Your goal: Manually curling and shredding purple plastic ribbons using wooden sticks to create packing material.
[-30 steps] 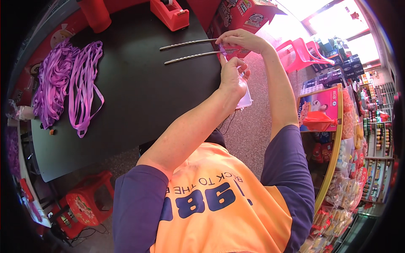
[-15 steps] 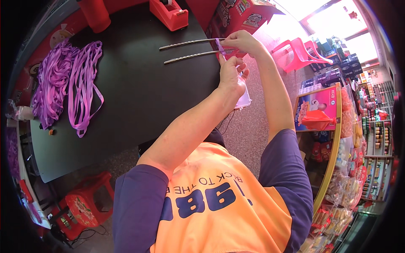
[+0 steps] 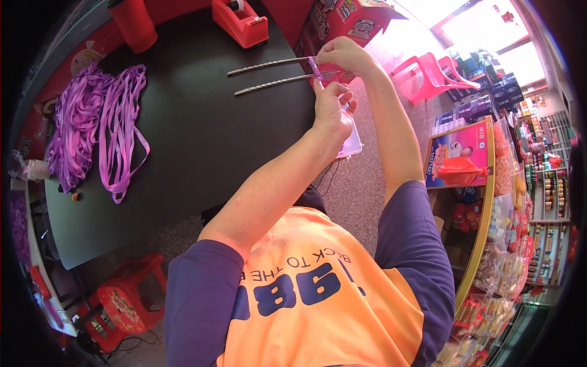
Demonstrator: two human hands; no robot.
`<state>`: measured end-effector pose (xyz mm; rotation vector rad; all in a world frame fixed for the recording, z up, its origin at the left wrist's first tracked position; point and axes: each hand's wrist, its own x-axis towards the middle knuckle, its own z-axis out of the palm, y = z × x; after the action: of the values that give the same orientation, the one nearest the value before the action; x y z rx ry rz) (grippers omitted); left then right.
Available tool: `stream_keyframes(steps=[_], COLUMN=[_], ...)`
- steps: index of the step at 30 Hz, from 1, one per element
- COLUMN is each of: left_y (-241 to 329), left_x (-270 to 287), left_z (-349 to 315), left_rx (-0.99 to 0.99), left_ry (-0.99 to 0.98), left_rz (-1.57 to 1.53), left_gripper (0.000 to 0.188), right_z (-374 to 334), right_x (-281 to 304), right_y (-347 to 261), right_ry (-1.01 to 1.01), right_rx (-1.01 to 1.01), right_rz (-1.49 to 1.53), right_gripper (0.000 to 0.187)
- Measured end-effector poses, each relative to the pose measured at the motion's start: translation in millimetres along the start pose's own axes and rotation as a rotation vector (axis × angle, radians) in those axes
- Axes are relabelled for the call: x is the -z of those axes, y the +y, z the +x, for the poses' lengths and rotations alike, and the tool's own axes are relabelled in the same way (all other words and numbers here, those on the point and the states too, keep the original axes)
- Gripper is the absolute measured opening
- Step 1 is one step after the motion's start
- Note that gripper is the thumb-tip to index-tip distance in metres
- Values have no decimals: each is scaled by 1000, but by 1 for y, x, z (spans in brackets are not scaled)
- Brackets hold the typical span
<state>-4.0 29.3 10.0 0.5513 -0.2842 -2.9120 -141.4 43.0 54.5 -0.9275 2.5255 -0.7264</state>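
Observation:
Two twisted metal rods [image 3: 269, 87] stick out side by side over the right part of the dark table. A strip of purple ribbon [image 3: 314, 68] passes around both rods near their right ends. Just beyond the far rod, my right hand [image 3: 347, 56] is closed in a pinch at the ribbon. My left hand [image 3: 333, 113] is on the near side, its thumb and finger closed at the ribbon's lower part and its other fingers curled. Below my left hand a translucent plastic box [image 3: 353, 145] shows in part. The ribbon's exact run between my fingertips is hidden.
Purple ribbon loops [image 3: 122, 128] lie beside a larger ribbon heap [image 3: 76, 128] on the table's [image 3: 202, 134] left. A red tape dispenser [image 3: 243, 27] and a red cylinder [image 3: 136, 27] stand at the back. Right are a pink chair [image 3: 425, 79] and a display case [image 3: 483, 220].
My right hand has moved slightly farther away, and the gap between my hands has widened. The rods and ribbon loops show only a small shift with the view.

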Motion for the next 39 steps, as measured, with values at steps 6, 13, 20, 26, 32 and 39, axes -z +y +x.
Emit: stream_keyframes(steps=[6, 13, 20, 26, 32, 39], left_y=[-2, -2, 1, 0, 26, 108], left_x=[1, 0, -3, -5, -21, 8], left_z=[2, -2, -5, -4, -63, -54], left_rx=[10, 38, 13, 160, 262, -988], left_ry=[21, 9, 31, 43, -67, -543], left_rz=[-12, 6, -1, 5, 285, 2147], left_gripper=[67, 38, 37, 18, 24, 36], right_z=[0, -4, -15, -3, -8, 0], right_x=[-8, -16, -15, -33, -20, 1], right_y=[30, 40, 18, 30, 20, 20], right_ry=[4, -62, -5, -73, -89, 282], right_rx=[-11, -28, -164, -58, 104, 96], right_rz=[213, 184, 374, 595, 214, -19], right_gripper=[21, 25, 28, 26, 36, 40])
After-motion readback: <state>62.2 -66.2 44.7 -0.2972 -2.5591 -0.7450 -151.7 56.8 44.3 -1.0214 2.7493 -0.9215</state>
